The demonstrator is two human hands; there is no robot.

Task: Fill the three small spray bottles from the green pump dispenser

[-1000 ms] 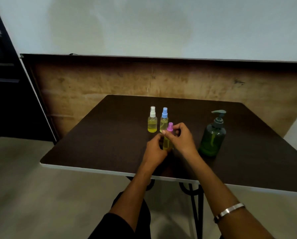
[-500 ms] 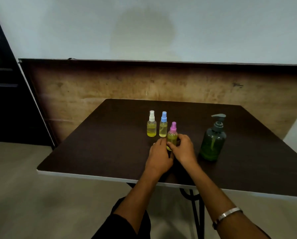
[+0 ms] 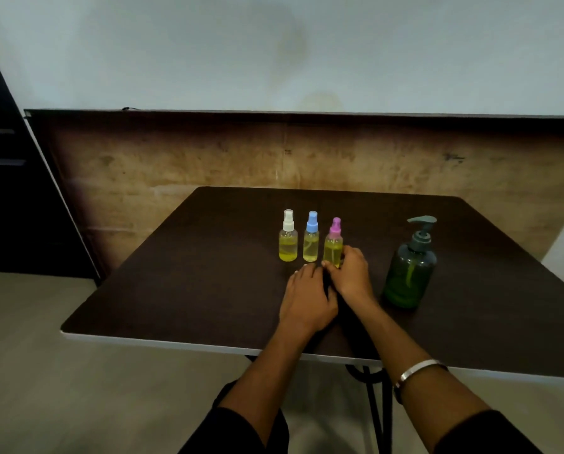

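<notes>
As your right hand (image 3: 351,273) pinches the pink-capped spray bottle (image 3: 333,249) low on the bench (image 3: 182,280), left hand (image 3: 307,296) resting flat, expect it light, smooth, tippy; hold mid-body.

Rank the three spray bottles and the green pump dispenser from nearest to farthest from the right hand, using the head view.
1. Pink-capped spray bottle: touching the right hand.
2. Blue-capped spray bottle: next one left.
3. Green pump dispenser to the right and white-capped spray bottle at far left: too close to call.
</notes>
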